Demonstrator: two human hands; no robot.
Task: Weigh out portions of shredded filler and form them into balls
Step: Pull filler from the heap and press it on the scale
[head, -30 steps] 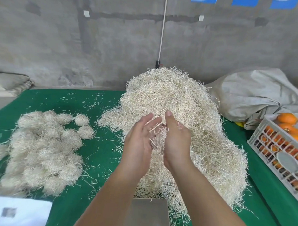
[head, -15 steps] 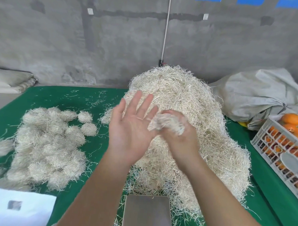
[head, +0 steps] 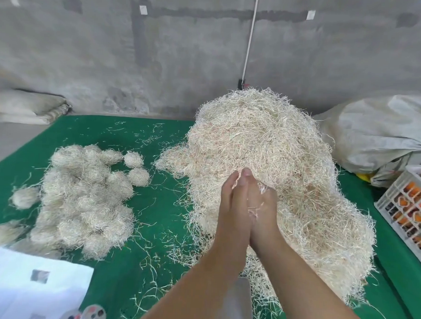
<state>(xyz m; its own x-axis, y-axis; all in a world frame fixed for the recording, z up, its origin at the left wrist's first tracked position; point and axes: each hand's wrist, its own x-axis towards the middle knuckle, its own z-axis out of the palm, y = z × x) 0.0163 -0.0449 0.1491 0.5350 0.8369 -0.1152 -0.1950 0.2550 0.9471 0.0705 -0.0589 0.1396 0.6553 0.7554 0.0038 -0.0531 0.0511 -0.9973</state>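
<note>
Both bare forearms reach forward from the lower edge of the view and meet at the middle. The left hand stands on edge, fingers straight and together, its palm laid flat against the right hand. The right hand mirrors it, fingers extended and pressed against the left, with thin strands poking out between the two palms near the fingertips. The wrists touch, and the fingertips point away from the body and slightly upward.
</note>
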